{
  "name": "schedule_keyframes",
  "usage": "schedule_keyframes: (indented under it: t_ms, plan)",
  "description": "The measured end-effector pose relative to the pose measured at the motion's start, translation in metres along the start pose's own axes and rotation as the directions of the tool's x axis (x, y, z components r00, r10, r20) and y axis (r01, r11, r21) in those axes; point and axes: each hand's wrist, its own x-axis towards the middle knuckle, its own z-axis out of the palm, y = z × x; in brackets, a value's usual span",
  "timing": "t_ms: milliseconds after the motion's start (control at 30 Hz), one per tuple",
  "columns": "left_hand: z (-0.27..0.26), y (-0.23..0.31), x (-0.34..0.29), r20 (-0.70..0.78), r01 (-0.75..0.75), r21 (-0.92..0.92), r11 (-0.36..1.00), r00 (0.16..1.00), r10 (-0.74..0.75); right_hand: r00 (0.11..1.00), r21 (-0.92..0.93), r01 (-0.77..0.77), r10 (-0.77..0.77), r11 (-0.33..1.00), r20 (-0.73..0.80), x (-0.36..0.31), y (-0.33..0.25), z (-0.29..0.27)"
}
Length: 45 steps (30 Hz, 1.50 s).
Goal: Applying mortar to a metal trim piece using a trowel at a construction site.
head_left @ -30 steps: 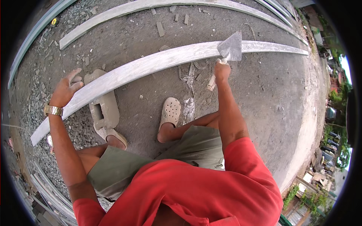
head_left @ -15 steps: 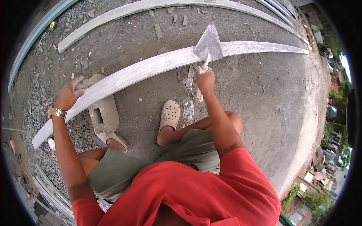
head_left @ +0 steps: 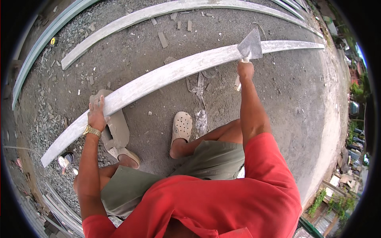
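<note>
A long whitish plank (head_left: 178, 70) runs across in front of me, from the near left up to the far right; it seems bent by the lens. My left hand (head_left: 97, 114) lies over its left part, fingers spread across the top and thumb at the near side. Under the plank there, a grey hollow concrete block (head_left: 120, 129) shows partly. Farther along, my right hand (head_left: 246, 70) is closed round the handle of a pointed trowel (head_left: 251, 44). Its metal blade lies against the plank's top, tip pointing away from me.
Another long plank (head_left: 158, 12) lies beyond, with several broken pieces (head_left: 162, 39) between the two. Gravel (head_left: 37, 119) covers the ground at left, near a small yellow item (head_left: 52, 41). My shoe (head_left: 182, 126) stands close to a crumpled pale strip (head_left: 200, 89).
The trowel has slid right along the plank with my right hand. My left hand has shifted right, from the plank's edge onto its top, fingers now spread.
</note>
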Motion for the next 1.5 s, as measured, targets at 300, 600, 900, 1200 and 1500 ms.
schedule_keyframes:
  t_ms: [300,600,900,1200,1500]
  plan:
    - [-0.001,-0.012,-0.008,-0.014,0.013,0.0,1.0,1.0,-0.013,0.943,0.116,0.101,-0.132,0.988,0.305,-0.122,-0.052,-0.004]
    - [-0.006,0.014,0.002,0.038,0.054,-0.026,0.998,0.998,-0.053,0.983,0.08,-0.18,0.181,0.98,0.002,0.033,0.006,-0.009]
    - [-0.004,-0.012,-0.003,0.052,0.034,-0.004,0.999,0.998,-0.034,0.969,0.086,0.087,-0.104,0.993,0.223,-0.078,-0.039,-0.012]
    - [-0.012,0.006,0.003,0.069,0.047,0.007,0.999,0.996,-0.047,0.981,0.143,0.073,-0.097,0.987,0.169,-0.039,-0.026,0.005]
    - [-0.003,-0.003,0.004,0.037,-0.005,-0.009,1.0,0.999,0.005,0.991,0.183,0.007,-0.031,0.983,0.131,-0.024,-0.019,-0.001]
